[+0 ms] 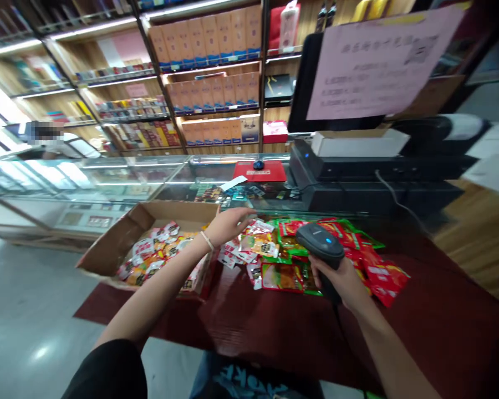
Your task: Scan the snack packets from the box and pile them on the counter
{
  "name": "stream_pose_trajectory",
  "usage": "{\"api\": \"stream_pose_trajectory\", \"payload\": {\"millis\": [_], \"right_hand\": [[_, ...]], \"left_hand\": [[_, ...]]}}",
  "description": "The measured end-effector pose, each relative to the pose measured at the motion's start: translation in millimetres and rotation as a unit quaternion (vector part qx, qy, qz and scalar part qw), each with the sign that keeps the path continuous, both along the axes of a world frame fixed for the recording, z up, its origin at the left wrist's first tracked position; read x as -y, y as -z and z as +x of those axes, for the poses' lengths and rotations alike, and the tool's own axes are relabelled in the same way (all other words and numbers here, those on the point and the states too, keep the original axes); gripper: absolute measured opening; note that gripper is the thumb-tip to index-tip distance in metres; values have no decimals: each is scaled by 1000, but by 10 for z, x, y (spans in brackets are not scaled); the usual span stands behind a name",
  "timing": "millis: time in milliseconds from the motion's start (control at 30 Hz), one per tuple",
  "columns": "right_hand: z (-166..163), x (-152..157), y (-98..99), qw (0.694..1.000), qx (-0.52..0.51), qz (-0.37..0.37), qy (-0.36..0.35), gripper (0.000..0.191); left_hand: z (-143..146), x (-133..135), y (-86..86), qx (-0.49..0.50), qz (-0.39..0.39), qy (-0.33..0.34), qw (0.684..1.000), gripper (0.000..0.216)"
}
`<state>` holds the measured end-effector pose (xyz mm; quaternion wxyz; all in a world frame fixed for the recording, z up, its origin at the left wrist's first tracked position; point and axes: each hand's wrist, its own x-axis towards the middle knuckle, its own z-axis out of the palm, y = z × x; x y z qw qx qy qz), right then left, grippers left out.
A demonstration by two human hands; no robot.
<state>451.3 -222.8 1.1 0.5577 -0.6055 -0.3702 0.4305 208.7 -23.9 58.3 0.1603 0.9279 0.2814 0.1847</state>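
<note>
Snack packets (281,276) lie loose to the right of the cardboard box (181,210) on the dark red counter (241,316), with more packets inside the box. The work looks partway along, I would judge: one lot sits boxed, another is spread outside it (which of them are already dealt with, I cannot tell). The left hand (228,226), just right of the box, reaches over the nearest loose packets; its fingers are stretched out and slightly bent, the thumb a little apart, with nothing visible in its grasp, though whether they touch a packet is unclear. The right hand (348,281), farther right of the box, has its fingers wrapped around the barcode scanner (322,244).
</note>
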Motion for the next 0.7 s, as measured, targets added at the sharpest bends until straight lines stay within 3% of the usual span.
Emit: {"api": "stream_pose_trajectory", "payload": {"millis": [233,367,467,600,700], "right_hand": [[-879,-628,-244,986,61,19,-155,42],[-1446,-1029,-298,962,78,20,-260,41],[-1839,-1283,-312,945,64,26,-321,38],[-2231,-1514,-297,932,50,48,-357,30],[-2383,-1622,-214,924,53,44,-376,28]], "left_hand": [[-1577,-89,146,76,-40,-245,966,33],[-2228,-95,300,105,-50,-337,934,32],[-2538,-102,461,99,-64,-373,920,30],[-2745,-123,682,40,-72,-424,902,26],[-2790,-148,807,-13,-87,-404,911,23]]}}
